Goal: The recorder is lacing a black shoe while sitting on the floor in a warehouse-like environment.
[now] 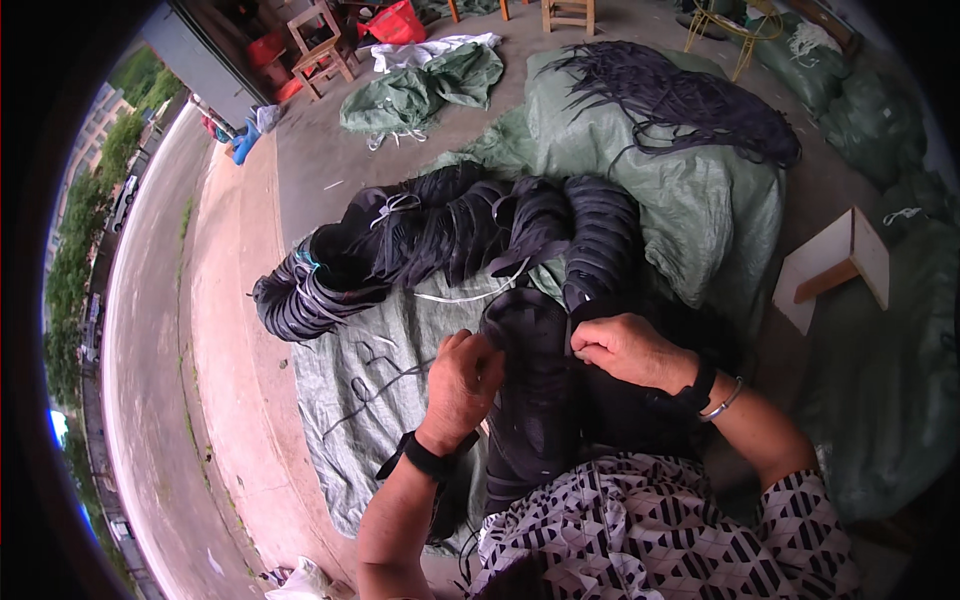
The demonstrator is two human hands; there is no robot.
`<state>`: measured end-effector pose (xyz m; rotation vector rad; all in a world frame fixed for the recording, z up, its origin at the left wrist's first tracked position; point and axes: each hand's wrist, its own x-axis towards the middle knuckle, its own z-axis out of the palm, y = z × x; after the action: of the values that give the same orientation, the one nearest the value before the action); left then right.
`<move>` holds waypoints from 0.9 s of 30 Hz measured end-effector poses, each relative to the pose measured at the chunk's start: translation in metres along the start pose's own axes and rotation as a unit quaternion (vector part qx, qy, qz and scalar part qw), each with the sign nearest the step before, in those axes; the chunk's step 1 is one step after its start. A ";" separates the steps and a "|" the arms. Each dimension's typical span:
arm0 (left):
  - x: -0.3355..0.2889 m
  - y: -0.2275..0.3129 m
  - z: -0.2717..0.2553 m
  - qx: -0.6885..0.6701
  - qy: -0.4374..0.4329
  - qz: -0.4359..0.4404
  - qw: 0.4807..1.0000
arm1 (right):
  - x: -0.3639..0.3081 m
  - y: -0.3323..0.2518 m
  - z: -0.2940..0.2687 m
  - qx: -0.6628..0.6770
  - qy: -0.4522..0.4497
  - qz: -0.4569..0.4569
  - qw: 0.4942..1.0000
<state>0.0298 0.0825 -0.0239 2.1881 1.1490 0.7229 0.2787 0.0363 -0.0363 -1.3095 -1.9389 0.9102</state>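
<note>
A row of black shoe uppers [530,420], nested one in another, lies along my lap and points away from me. At its left edge my left hand [463,385] is closed in a pinch; a dark shoelace [385,380] trails from it across the green sheet. My right hand [640,352] is also closed, thumb and forefinger pressed together at the right edge of the far upper. What sits between those fingertips is too small to make out. Beyond both hands, more nested uppers [605,235] form a curved line, with bundles [315,290] tied by thin cords.
Pale green woven sheeting [400,320] covers the floor ahead. A heap of dark laces [690,105] lies on a green sack [720,200]. At right stand a white-and-wood stool [845,262] and full green sacks [880,390]. Wooden chair [318,50] far left; road [165,330] along the left.
</note>
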 end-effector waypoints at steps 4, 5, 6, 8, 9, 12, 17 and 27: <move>-0.012 -0.016 0.013 -0.293 -0.049 -0.217 0.930 | -0.004 0.002 0.002 0.024 0.014 0.009 1.000; -0.013 -0.015 0.017 -0.218 -0.013 -0.159 0.963 | -0.003 0.002 0.000 0.024 0.014 0.008 1.000; -0.015 -0.014 0.020 -0.142 0.023 -0.102 0.984 | -0.002 0.001 0.000 0.032 0.009 0.027 0.999; -0.014 -0.012 0.022 -0.104 0.043 -0.093 0.989 | -0.002 0.000 0.000 0.039 0.000 0.046 0.998; -0.013 -0.014 0.021 -0.237 0.014 -0.156 0.959 | -0.001 0.000 0.000 0.039 -0.004 0.051 0.998; -0.014 -0.018 0.022 -0.312 0.002 -0.192 0.931 | -0.001 -0.001 0.003 0.037 -0.007 0.055 0.998; -0.008 0.007 0.025 0.064 0.061 -0.042 0.995 | -0.001 -0.004 0.003 0.019 0.018 0.048 0.998; 0.034 -0.008 -0.029 0.093 -0.123 0.248 0.957 | 0.019 -0.017 -0.013 -0.287 -0.020 -0.239 0.928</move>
<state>0.0227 0.1218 -0.0020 2.6758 0.5612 0.5302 0.2743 0.0523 -0.0125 -1.0181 -2.5103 0.1253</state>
